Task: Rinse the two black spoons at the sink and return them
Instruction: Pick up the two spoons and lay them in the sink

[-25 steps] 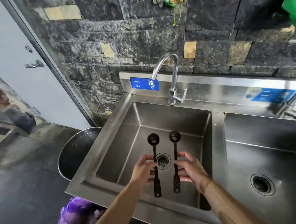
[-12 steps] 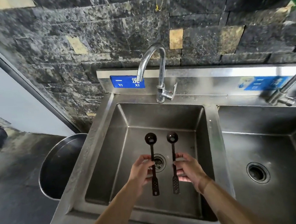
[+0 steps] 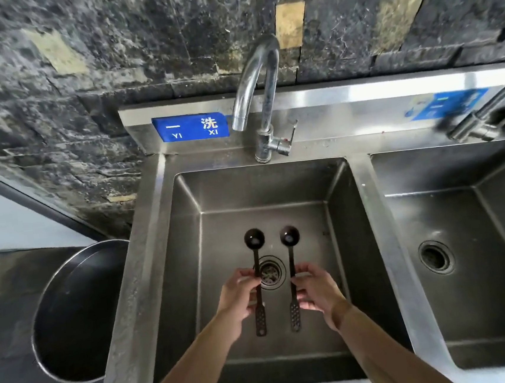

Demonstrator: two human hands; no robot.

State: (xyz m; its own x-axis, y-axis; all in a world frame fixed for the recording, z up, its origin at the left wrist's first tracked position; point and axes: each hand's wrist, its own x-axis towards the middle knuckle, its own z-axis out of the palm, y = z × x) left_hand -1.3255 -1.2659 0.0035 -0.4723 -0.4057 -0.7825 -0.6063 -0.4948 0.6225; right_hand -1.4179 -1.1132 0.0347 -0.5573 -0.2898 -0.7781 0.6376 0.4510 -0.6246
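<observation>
Dark stone wall fills the far side, rough blocks with a few tan patches. Below it a steel sink unit with 2 basins side by side. Left basin sits centre frame, right basin runs off the right edge, a steel divider between them. Round metal bin stands on the floor just left of the unit, dark inside.

Curved faucet rises at the far rim of the left basin, spout pointing down at the far-left part of the basin, no water visible. Second faucet at far right, partly cut off and blurred. Blue sign on the backsplash left of the curved faucet, white characters plus "YI XI". Another blue label on the right, too blurred to read.

2 bare forearms come in from the near edge. Left hand pinches the left spoon mid-handle, thumb and fingers closed around it. Right hand pinches the right spoon the same way, fingers curled onto the handle. Both spoons black, held parallel and apart over the left basin, round bowls at the far end, perforated handle ends toward the person. Left drain shows between the 2 handles. Right drain in the other basin.
</observation>
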